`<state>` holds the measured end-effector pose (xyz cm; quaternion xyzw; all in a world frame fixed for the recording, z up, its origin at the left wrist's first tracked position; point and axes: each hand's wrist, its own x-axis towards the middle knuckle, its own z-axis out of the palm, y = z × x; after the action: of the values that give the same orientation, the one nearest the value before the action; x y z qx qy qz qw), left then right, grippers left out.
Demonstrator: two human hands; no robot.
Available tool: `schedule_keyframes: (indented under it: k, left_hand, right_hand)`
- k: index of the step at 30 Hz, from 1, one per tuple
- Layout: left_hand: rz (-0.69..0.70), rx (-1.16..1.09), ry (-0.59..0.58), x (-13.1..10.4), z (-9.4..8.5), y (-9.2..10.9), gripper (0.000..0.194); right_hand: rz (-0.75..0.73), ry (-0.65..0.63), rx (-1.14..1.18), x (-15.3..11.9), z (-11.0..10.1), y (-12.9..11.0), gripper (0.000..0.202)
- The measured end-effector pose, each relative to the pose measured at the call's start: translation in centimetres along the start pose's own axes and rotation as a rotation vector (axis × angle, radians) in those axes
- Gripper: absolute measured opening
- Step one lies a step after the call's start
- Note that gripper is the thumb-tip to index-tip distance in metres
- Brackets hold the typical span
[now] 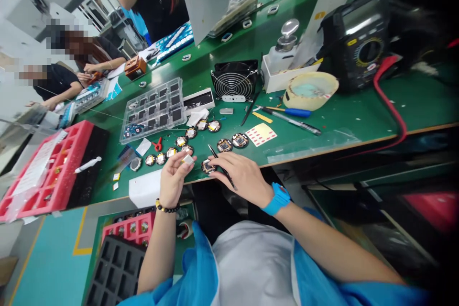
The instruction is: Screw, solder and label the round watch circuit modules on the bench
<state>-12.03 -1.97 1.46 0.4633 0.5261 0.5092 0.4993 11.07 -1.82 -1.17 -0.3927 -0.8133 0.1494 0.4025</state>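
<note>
My left hand (172, 179) is closed, pinching a small white rectangular piece (188, 158) between thumb and fingers. Black tweezers (225, 172) lie in the grip of my right hand (244, 175), their tips pointing up and left. Its thumb and fingertips touch a round circuit board (207, 166) at the table's front edge. Just beyond are two more round boards, one (224, 145) beside the other (240, 140). Several similar round boards (160, 158), with white and yellow parts on them, curve away behind my left hand.
On the green table (201, 69) stand a clear compartment tray (154, 110), a fan (234, 81), a tape roll (311, 90) and a black device (355, 40) with a red cable (389, 98). Pens (290, 119) and a sticker sheet (261, 134) lie right. A pink foam tray (68, 153) is left. People sit opposite.
</note>
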Motion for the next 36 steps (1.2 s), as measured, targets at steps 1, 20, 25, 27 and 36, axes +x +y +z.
schedule_keyframes:
  k: [1, 20, 25, 27, 36]
  left_hand:
    - [-0.017, -0.009, -0.007, 0.1, -0.1, 0.1, 0.047]
    - [0.123, 0.199, 0.334, 6.5, -9.4, 8.0, 0.045]
    - [0.177, 0.398, 0.548, 16.5, -14.0, 11.7, 0.032]
    - [0.135, 0.455, 0.577, 20.8, -14.6, 12.3, 0.024]
    - [-0.039, 0.864, 0.621, 30.1, -15.1, 12.5, 0.031]
  right_hand:
    - [-0.004, 0.008, -0.003, 0.0, 0.1, 0.1, 0.020]
    - [-0.048, 0.046, -0.009, -0.3, 0.3, 0.5, 0.016]
    - [-0.065, 0.070, -0.017, -0.3, 0.3, 0.5, 0.016]
    - [-0.072, 0.083, -0.030, -0.3, 0.3, 0.6, 0.018]
    - [-0.075, 0.124, -0.018, -0.3, 0.6, 0.6, 0.019]
